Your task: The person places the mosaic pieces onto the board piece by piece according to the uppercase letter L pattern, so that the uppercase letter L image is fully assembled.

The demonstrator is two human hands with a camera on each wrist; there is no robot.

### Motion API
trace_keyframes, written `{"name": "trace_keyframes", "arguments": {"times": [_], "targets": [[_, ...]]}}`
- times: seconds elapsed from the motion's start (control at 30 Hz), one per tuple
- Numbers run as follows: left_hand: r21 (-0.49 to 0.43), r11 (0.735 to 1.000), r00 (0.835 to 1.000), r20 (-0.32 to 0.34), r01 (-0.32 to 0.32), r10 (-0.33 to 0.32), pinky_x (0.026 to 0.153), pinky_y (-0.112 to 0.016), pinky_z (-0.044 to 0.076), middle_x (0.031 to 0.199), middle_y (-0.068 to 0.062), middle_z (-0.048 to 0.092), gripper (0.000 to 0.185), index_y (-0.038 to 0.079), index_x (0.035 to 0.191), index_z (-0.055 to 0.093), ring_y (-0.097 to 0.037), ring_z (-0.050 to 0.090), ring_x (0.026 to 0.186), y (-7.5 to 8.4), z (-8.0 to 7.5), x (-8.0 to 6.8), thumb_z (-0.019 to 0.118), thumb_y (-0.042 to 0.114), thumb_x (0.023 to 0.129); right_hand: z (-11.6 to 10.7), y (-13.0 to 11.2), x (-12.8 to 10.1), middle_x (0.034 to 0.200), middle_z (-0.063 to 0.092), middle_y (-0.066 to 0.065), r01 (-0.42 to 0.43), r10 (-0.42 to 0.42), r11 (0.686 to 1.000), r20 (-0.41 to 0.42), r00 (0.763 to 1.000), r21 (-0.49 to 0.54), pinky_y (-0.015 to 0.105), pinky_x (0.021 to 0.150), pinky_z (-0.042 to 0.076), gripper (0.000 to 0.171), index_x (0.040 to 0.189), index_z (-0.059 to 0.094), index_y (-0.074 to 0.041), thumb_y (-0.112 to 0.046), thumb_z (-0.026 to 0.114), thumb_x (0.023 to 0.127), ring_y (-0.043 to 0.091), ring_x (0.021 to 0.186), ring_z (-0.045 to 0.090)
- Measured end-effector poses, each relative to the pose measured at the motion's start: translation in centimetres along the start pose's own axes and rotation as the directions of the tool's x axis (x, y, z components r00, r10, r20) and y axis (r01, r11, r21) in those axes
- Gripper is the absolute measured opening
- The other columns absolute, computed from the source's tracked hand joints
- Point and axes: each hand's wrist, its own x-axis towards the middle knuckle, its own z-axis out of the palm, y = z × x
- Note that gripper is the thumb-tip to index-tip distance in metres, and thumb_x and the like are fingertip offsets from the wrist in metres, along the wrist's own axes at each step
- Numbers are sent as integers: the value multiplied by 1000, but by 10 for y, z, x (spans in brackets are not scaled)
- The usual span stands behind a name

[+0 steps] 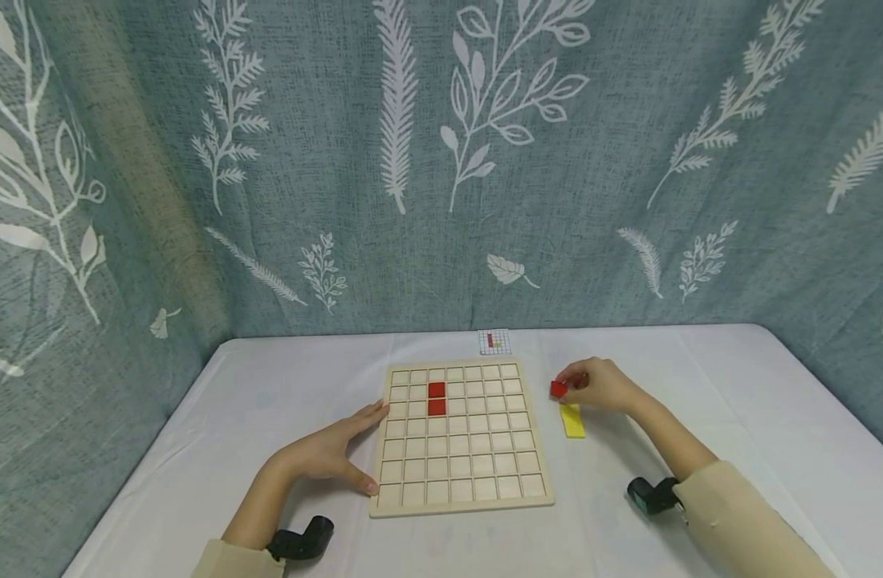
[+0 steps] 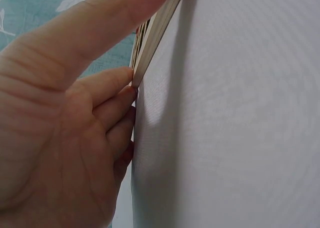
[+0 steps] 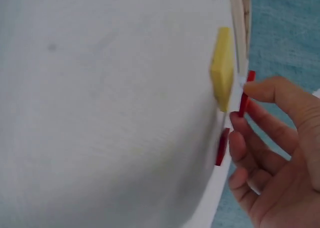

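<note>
White cloth over the table (image 1: 738, 377), leafy teal curtain (image 1: 441, 160) all around the back. Your right hand (image 1: 602, 385) has a small red tile (image 1: 559, 389) pinched between thumb and fingertips, just above the cloth, right of the wooden grid board (image 1: 461, 437). Looks like a thin, stiff, light little square, so an edge pinch like yours should hold fine; it's probably a bit slick, so don't go loose. In the wrist view a second red tile (image 3: 222, 146) lies on the cloth right by your fingers.

Just near of that, a yellow stack (image 1: 573, 420) lies flat on the cloth. Two red tiles (image 1: 437, 398) already sit in the board's third column, far end. Your left hand (image 1: 336, 453) lies flat, fingers straight, braced against the board's left edge. A small pattern card (image 1: 494, 342) sits beyond the board. Nothing really blocks the way between tile and grid.
</note>
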Motion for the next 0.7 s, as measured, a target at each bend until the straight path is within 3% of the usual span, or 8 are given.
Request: {"name": "trace_keyframes", "arguments": {"times": [0.1,0.23,0.7], "targets": [[0,1000,1000,1,-3,3,106,-63,10,152,-22,10,111,1,146,22,-44,6,138,0,-1,0,86,30,59,-3,-2,-1,77,63,2,2,-3,1000,49,999,17,27,60,46,26,93,67,-4,-22,71,76,13,67,53],[1,1000,1000,-3,6,-6,106,-63,10,152,-21,11,111,2,146,22,-44,6,138,-1,0,0,86,29,59,-7,-11,-2,78,63,2,-58,57,998,94,994,7,27,62,46,23,94,66,-1,-14,70,75,12,68,53],[2,1000,1000,-4,15,-15,107,-61,11,153,-19,11,112,4,146,23,-42,7,139,-1,1,1,86,30,57,-12,-3,-6,84,66,3,-16,11,998,86,996,60,28,65,47,27,98,67,1,-13,68,75,13,74,56]]}}
